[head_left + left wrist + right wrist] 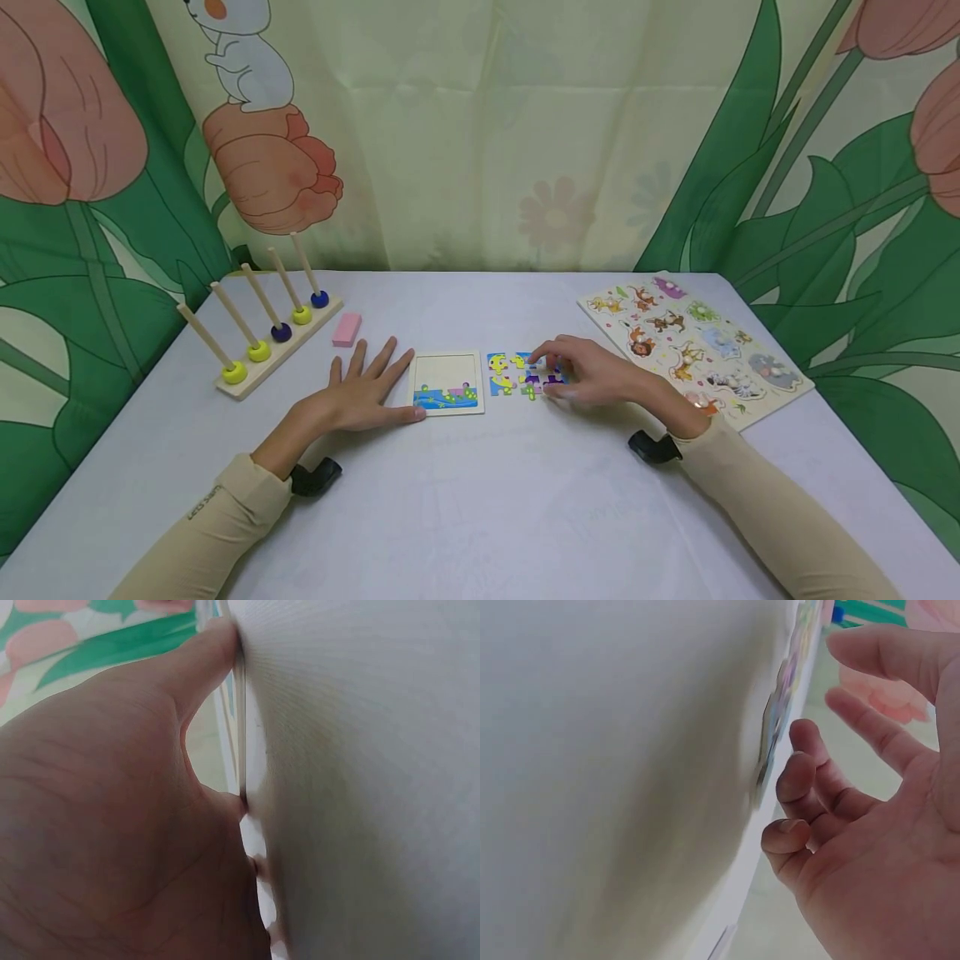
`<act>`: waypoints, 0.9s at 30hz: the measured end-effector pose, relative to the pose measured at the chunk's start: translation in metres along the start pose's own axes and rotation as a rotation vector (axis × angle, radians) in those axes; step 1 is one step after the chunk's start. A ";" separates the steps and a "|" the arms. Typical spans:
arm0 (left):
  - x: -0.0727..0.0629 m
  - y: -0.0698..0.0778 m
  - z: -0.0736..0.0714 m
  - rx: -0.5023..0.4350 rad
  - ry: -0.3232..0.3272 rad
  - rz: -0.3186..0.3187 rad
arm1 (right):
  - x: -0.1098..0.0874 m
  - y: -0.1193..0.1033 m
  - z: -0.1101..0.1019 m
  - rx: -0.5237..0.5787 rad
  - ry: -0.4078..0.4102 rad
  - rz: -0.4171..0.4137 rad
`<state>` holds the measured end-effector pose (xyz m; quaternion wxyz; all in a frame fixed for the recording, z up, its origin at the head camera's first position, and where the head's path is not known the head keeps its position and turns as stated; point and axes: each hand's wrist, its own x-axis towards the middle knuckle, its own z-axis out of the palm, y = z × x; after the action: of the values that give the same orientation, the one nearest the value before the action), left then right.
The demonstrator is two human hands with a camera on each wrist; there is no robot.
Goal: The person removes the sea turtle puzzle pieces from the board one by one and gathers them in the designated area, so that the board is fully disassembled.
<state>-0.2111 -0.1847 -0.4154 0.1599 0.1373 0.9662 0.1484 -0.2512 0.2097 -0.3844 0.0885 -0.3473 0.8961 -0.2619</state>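
Jigsaw pieces [529, 379] lie immediately left of the right hand [588, 371], its fingers hovering over their far-right end, in the head view I am watching remotely. The right hand is the nearer; the left hand [360, 396] sits beyond the puzzle frame [446, 368], which stands between it and the pieces. As it shows here, the cluster runs longer sideways, from the frame toward the right hand, which hides part of it. The left hand, fingers spread flat, grasps nothing and touches the frame's left edge.

By my count: two hands, one frame with a coloured strip along its near side, and one pink block [347, 330] just past the left fingertips. Left of that hand stands one peg board [292, 337] with five pegs [262, 296] and five beads [281, 332], three yellow and two blue. One animal board [780, 396] lies right of and beyond the right hand. I cannot count the loose pieces exactly.

Left wrist view: the thumb meets the frame's edge; the palm is clear of any object.

Right wrist view: fingers loosely bent, thumb apart, nothing grasped; the pieces lie just beyond the fingertips, though whether any touch I cannot tell.
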 end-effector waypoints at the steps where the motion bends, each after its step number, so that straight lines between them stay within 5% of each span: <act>1: 0.000 0.000 0.000 -0.003 -0.001 0.000 | 0.002 -0.002 0.002 0.002 -0.002 -0.004; 27: -0.005 0.012 -0.012 -0.006 -0.032 -0.006 | 0.053 -0.051 0.035 0.007 -0.098 -0.081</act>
<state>-0.2079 -0.1786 -0.3994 0.1763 0.1364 0.9634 0.1487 -0.2490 0.1286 -0.3861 0.1227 -0.3956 0.8749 -0.2509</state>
